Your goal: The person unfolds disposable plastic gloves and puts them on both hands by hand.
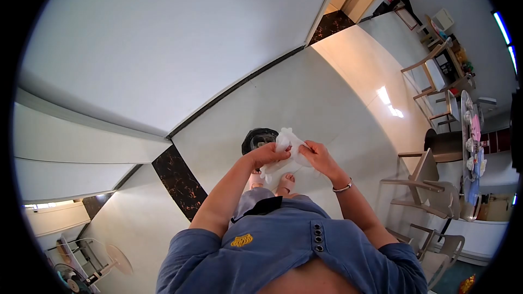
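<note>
A thin, whitish, see-through plastic bag is stretched between my two hands in front of my body. My left hand pinches one side of it, fingers closed. The other side is gripped by my right hand, with a bracelet on that wrist. Part of the bag hangs crumpled below my left hand. Just beyond that hand, on the floor, stands a trash bin lined with a black bag; the hand and the plastic hide part of it.
A white wall with dark skirting runs along the left. My feet are on the pale floor. To the right are wooden chairs and a table with things on it. A fan stands at lower left.
</note>
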A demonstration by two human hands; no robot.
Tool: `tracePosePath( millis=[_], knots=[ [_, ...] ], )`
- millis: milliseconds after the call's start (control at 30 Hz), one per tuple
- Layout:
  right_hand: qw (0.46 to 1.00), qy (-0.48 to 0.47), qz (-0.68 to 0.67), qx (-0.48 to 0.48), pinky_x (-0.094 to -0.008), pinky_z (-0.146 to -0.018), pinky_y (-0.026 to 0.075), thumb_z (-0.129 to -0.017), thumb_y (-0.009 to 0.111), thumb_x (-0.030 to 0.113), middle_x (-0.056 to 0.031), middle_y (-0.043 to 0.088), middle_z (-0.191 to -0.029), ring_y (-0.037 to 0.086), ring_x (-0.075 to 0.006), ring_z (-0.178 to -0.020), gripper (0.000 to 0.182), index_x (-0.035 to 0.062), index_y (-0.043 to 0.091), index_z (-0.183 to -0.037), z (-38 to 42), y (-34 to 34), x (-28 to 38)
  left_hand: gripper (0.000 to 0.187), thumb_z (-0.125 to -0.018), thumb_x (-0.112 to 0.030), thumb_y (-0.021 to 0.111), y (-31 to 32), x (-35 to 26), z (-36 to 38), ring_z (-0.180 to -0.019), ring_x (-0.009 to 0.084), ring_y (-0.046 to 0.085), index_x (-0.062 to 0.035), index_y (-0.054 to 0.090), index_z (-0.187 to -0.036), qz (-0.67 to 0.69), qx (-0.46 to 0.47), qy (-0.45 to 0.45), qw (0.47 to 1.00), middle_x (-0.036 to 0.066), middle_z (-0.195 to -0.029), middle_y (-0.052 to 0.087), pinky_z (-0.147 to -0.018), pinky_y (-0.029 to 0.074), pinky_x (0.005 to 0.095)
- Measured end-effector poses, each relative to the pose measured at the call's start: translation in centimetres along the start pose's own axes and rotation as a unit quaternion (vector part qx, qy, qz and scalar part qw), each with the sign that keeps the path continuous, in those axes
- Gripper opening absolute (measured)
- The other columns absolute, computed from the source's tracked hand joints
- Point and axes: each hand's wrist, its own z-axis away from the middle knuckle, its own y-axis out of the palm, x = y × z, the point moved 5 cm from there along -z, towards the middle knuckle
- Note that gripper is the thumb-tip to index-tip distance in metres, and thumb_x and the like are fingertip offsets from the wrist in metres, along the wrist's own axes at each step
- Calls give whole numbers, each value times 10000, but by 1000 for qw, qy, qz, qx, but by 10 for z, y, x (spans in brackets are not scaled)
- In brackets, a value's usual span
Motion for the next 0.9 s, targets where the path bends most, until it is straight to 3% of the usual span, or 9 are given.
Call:
tracePosePath(
  millis=[200,267,467,567,633,700,733,867,900],
  knots=[
    [1000,8,2,1,-214,-461,298,-824,488,191,43,414,-570,353,-37,-538,219,-8,546,-750,3,-17,14,267,-753,-247,598,-4,-14,3,-759,60,506,-68,553,-947,-95,-21,-27,995,-11,-825,556,-681,420,228],
    [1000,12,8,0,-216,-463,299,-823,489,188,42,412,-567,353,-37,-538,217,-8,551,-755,5,-20,12,241,-762,-260,580,-17,-6,1,-642,56,494,-64,566,-901,-101,-36,-29,994,-10,-739,553,-571,407,217],
    [999,29,7,-15,-226,-448,271,-805,498,195,45,366,-536,320,-42,-521,236,-19,540,-717,13,-28,25,268,-773,-297,547,-17,-29,18,-486,59,424,-37,577,-830,-201,-88,10,976,-15,-577,495,-435,336,212],
    [999,42,-28,-12,-221,-453,278,-808,498,200,55,390,-555,337,-36,-524,228,-5,555,-725,12,-26,22,269,-781,-297,529,-31,-15,10,-447,63,406,-32,576,-797,-207,-138,57,967,-13,-555,478,-401,314,211],
    [988,69,-141,-4,-212,-464,296,-816,493,206,59,439,-593,367,-29,-531,216,12,567,-759,12,-24,19,269,-787,-294,517,-30,-13,12,-426,65,396,-32,576,-781,-214,-172,72,959,-10,-543,467,-383,301,211],
    [978,86,-191,-3,-206,-473,307,-821,489,211,55,461,-621,384,-29,-543,215,14,567,-785,11,-23,25,238,-795,-279,510,-25,-7,14,-399,69,380,-49,572,-802,-53,-168,11,984,-7,-515,433,-357,279,219],
    [965,103,-243,-5,-199,-482,319,-827,486,216,50,483,-649,402,-29,-555,215,17,566,-812,12,-22,25,317,-827,-370,437,-19,0,9,-388,74,364,-82,541,-912,-15,-123,25,992,-2,-495,410,-360,277,219],
    [950,119,-289,-10,-185,-456,330,-837,478,235,44,511,-664,427,-26,-535,209,44,561,-828,8,-19,22,606,-787,-617,243,7,-8,11,-366,87,336,-104,466,-1021,116,-9,94,989,17,-481,409,-358,275,214],
    [941,133,-311,-9,-194,-484,349,-836,478,230,27,515,-699,440,-39,-563,217,27,552,-853,9,-19,22,606,-787,-617,243,5,-2,7,-366,87,336,-104,466,-1021,117,-9,96,989,17,-481,409,-358,275,214]
  ],
)
